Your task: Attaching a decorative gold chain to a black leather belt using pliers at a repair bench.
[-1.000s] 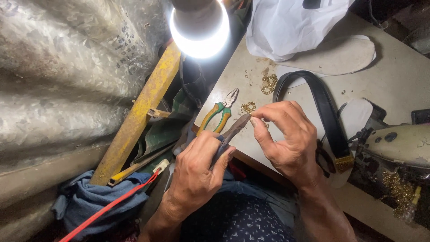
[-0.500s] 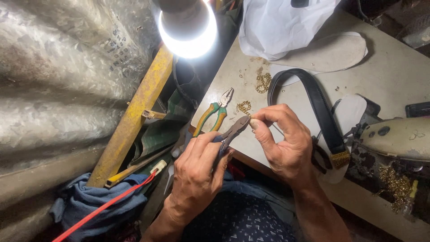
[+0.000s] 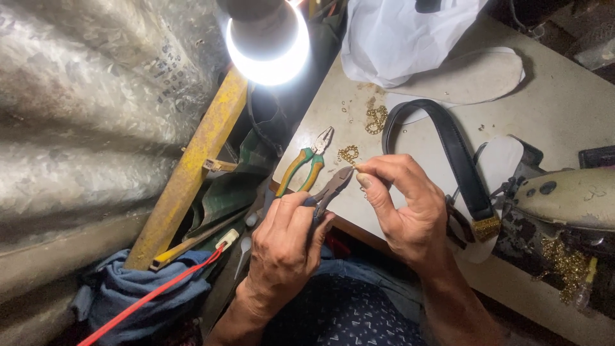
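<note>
My left hand (image 3: 284,247) grips a pair of dark pliers (image 3: 331,189), jaws pointing up and right. The jaws meet a small gold chain piece (image 3: 354,168) pinched between thumb and forefinger of my right hand (image 3: 402,208). Both hands hover over the near edge of a pale worktable (image 3: 564,109). A second pair of pliers with green and orange handles (image 3: 306,163) lies on the table just behind my left hand. Small gold chain bits (image 3: 376,118) lie farther back.
A black strap with a gold end (image 3: 458,160) curves across the table by my right hand. Pale shoe soles (image 3: 471,77) and a white plastic bag (image 3: 403,32) lie behind. A bright lamp (image 3: 269,38) hangs above. A yellow bar (image 3: 192,166) leans at left.
The hands have stayed together with pliers on the chain piece; my right fingers shifted slightly. The view moved a little.
</note>
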